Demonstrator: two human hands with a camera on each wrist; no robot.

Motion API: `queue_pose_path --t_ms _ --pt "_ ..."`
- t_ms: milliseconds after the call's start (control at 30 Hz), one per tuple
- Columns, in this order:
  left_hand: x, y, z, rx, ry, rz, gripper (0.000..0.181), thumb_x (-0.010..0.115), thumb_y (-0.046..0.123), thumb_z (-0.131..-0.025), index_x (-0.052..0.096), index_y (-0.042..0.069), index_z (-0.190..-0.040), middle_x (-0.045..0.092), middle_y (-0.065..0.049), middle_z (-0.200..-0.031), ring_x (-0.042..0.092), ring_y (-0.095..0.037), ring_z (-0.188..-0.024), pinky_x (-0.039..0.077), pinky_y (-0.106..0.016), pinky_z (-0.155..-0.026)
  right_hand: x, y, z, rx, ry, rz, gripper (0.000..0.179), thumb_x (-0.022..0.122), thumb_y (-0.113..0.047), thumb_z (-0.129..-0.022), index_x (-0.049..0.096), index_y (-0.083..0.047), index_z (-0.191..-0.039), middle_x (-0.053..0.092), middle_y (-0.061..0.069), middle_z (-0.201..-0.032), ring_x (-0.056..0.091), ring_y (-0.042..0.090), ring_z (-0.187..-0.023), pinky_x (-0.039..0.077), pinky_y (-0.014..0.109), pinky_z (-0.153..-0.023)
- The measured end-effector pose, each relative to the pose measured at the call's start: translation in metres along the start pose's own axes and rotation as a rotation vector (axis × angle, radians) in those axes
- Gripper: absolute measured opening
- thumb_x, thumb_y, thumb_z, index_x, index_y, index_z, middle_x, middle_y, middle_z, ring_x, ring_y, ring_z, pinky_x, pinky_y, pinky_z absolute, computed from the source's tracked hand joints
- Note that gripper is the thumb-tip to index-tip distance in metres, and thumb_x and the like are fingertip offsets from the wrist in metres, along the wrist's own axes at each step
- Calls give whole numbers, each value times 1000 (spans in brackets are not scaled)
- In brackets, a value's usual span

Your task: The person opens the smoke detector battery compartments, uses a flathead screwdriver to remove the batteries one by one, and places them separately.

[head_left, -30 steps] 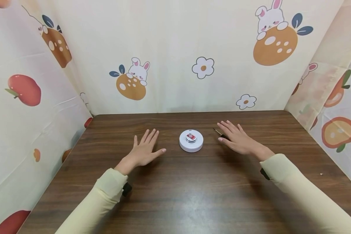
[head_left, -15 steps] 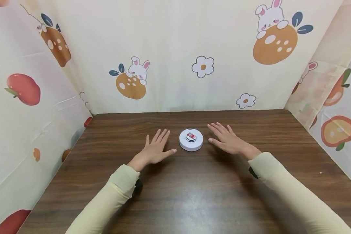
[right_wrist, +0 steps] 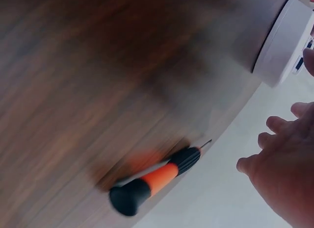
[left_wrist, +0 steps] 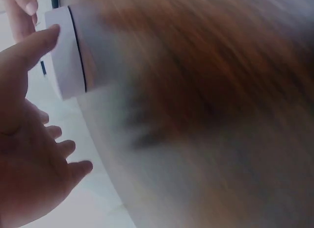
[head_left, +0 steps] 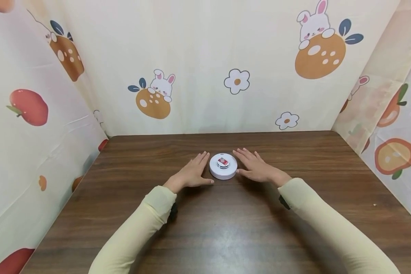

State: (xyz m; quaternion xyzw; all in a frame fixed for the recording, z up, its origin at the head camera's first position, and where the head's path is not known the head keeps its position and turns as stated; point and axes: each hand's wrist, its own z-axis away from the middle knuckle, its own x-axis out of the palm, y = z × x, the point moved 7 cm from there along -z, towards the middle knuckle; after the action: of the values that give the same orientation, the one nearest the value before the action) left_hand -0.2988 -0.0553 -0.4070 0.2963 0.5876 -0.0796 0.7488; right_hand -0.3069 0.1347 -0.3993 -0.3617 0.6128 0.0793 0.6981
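- Your left hand [head_left: 191, 176] is lying flat on the wooden table [head_left: 123, 213], just left of the white round device [head_left: 223, 166]. Its fingers are straight and held close together, and the thumb is reaching out toward the device's near side. In the left wrist view the thumb tip [left_wrist: 49, 34] is meeting the white side wall [left_wrist: 66, 56]; the blur is hiding whether it is pressing.
- The device is sitting in the middle of the table between your two hands, with its flat face up. It is looking like a light, rigid plastic shell, smooth at the rim, so it is likely to slide on the wood rather than tip.
- You are best taking hold of it by the round side wall, one hand on each side.
- Its shallow centre recess is holding a small red and white block [head_left: 222, 162], probably a battery; what is fixing it there is too small to tell.
- Your right hand [head_left: 257, 169] is resting just right of the device, fingers straight and slightly spread, thumb pointing at the rim. Whether it is touching is not clear.
- A screwdriver with an orange and black handle [right_wrist: 152, 181] is lying on the table beside your right hand, showing only in the right wrist view.
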Motion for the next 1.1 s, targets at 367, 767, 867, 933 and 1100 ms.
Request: queue_pose_path --t_ms 367,767,867,933,1100 --pt "9 14 -18 12 -48 170 93 68 31 -90 6 -1 -151 9 -18 -157 14 -26 -142 20 -38 -116 12 -7 -12 13 -133 -196 79 65 -16 -92 15 2 -150 16 29 -151 20 41 -138 23 54 -112" --pt "6 13 -27 -29 37 244 86 71 23 -86 19 -7 -148 26 -23 -151 27 -31 -138 25 -40 -114 11 -11 -19 7 -116 -180 75 66 -15 -91 22 7 -147 31 29 -143 32 39 -132 29 52 -110" --pt "6 13 -27 -25 39 257 85 71 23 -87 20 -7 -148 26 -23 -151 27 -31 -137 25 -41 -114 11 -10 -18 6 -112 -177 74 66 -15 -91 23 7 -147 31 29 -143 32 39 -132 29 52 -110" --pt "5 13 -27 -13 41 259 84 71 22 -87 21 -7 -147 27 -24 -150 27 -31 -137 24 -40 -114 11 -10 -18 2 -110 -179 73 66 -14 -91 23 8 -146 31 29 -142 32 39 -132 29 53 -110" --pt "1 12 -28 27 61 287 80 72 19 -86 26 -10 -145 34 -24 -146 33 -31 -135 27 -39 -113 8 -8 -18 -4 -115 -210 70 64 -16 -92 25 7 -146 34 27 -141 34 37 -130 30 53 -109"
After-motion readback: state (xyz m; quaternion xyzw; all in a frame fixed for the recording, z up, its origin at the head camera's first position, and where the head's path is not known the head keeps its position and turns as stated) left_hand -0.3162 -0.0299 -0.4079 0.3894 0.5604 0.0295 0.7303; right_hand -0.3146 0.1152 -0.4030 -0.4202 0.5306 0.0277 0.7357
